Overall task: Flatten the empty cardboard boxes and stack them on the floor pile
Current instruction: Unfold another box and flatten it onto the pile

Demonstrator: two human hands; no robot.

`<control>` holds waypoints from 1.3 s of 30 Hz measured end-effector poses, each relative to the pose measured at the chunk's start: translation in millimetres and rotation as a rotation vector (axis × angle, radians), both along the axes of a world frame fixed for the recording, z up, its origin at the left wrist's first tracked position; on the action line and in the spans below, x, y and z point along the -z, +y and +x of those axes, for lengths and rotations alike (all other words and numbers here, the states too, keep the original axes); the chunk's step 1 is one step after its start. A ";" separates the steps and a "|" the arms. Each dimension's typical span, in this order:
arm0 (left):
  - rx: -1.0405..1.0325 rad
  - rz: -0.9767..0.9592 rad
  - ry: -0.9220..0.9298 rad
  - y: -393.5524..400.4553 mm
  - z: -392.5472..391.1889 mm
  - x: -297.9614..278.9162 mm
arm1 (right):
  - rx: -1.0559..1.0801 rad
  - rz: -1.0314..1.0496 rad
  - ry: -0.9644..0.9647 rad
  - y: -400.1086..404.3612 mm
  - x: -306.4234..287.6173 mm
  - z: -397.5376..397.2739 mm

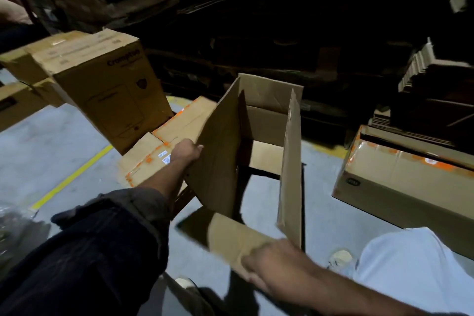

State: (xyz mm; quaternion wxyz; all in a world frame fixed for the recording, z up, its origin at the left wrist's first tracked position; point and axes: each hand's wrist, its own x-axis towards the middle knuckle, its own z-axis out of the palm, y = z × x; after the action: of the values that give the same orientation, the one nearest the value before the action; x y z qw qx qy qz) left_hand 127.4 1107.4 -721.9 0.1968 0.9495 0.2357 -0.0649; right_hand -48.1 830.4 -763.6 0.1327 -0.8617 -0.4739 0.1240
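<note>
Cardboard fills most of the view in a dim storeroom. An open cardboard box [266, 136] is held up off the grey floor [51, 151] between both hands, its top and bottom both open so the floor shows through the middle. The left hand [186, 151] grips the outer edge of the box's left wall, fingers curled round the rim, with a dark sleeve [102, 238] pushed up the forearm. The right hand [269, 264] holds the near flap [230, 236] low in the frame, fingers wrapped over the card; motion blur softens it. A tall flap [291, 169] stands upright on the box's right side.

Behind the left hand lies a flattened stack of boxes [164, 146] with orange tape, on the floor. Leaning over it is a closed brown carton [112, 95] printed with a brand name, and more cartons [23, 84] sit further left. To the right a long open carton [405, 182] rests on the floor, with stacks of folded cardboard [431, 72] behind it. A yellow line [74, 174] runs across the floor. The person's pale trouser leg [410, 269] and a shoe [341, 259] show at lower right.
</note>
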 end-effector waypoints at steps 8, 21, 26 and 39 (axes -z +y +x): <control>-0.004 0.024 -0.289 -18.2 -24.4 19.9 | 0.653 0.129 -0.069 -16.0 -7.2 34.2; 0.195 -0.043 -0.212 -38.9 -122.6 110.0 | 0.879 -0.100 0.328 -10.1 44.9 50.8; 0.098 -0.154 -0.371 -41.7 -126.0 102.3 | 0.920 -0.118 0.090 6.9 58.9 56.0; -0.011 -0.442 -0.270 -77.8 -93.4 87.2 | 1.335 0.384 0.120 -7.2 44.3 85.7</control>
State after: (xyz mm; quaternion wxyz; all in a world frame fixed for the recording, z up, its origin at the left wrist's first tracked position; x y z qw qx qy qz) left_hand 33.9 1029.6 -809.1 0.4297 0.8821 0.1927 0.0137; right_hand 37.5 823.3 -807.9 0.3567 -0.9215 0.1519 -0.0227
